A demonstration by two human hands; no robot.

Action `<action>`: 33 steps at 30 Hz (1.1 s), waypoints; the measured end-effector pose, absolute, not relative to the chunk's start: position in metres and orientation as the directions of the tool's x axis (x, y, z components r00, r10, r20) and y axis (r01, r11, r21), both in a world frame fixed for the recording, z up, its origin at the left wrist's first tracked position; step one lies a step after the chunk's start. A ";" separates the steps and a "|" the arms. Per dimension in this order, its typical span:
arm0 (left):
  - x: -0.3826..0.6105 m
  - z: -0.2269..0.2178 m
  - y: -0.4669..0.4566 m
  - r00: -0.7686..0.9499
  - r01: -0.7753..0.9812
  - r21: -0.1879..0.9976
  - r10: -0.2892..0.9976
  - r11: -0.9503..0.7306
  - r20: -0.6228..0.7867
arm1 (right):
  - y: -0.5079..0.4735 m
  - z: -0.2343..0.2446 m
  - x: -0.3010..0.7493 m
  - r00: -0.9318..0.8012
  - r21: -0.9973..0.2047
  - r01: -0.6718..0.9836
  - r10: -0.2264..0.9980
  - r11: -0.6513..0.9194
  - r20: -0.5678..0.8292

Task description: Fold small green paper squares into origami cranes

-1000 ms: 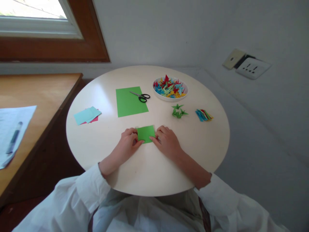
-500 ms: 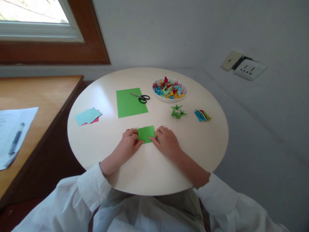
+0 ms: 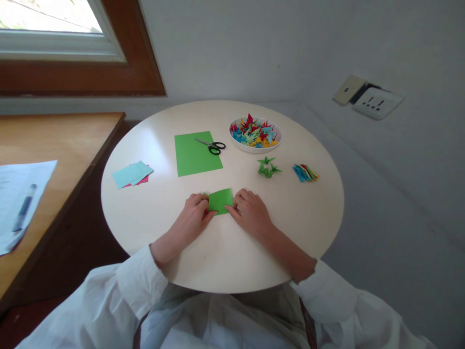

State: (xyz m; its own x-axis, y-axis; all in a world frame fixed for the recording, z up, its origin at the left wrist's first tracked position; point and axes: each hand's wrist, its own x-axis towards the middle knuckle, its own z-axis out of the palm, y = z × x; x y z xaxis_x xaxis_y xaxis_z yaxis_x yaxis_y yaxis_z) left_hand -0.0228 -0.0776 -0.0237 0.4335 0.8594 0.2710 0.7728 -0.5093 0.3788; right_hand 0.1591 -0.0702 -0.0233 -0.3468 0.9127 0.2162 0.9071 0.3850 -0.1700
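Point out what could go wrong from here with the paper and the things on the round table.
The left hand and right hand both hold the small green paper, so an uneven pull might skew or crease it.
The scissors lie partly on the larger green sheet; tugging that sheet could drag them.
The folded green pieces sit loose beyond the right hand; a sweep could scatter them.

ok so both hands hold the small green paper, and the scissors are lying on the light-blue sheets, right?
Not quite: the scissors lie across the right edge of the large green sheet, as the head view shows. The rest is right: left hand and right hand both hold the small green paper.
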 end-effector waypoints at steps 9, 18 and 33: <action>-0.022 -0.021 -0.084 0.403 0.777 0.347 0.839 -0.524 0.365 | -0.071 -0.021 0.159 -0.342 -0.184 0.908 0.919 0.377 0.195; -0.020 -0.024 -0.082 0.528 0.762 0.194 0.767 -0.617 0.364 | -0.069 -0.025 0.161 -0.318 -0.267 0.891 0.925 0.367 0.210; -0.022 -0.020 -0.079 0.642 0.671 0.228 0.706 -0.706 0.298 | -0.069 -0.030 0.162 -0.284 -0.331 0.866 0.914 0.374 0.290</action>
State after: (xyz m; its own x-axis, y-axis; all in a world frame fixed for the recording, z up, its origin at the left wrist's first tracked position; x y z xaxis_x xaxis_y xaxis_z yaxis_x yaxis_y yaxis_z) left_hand -0.0225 -0.0792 -0.0201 0.6420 0.7064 0.2981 0.6706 -0.7058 0.2284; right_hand 0.1624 -0.0690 -0.0303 -0.2843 0.9140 0.2895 0.8661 0.3743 -0.3312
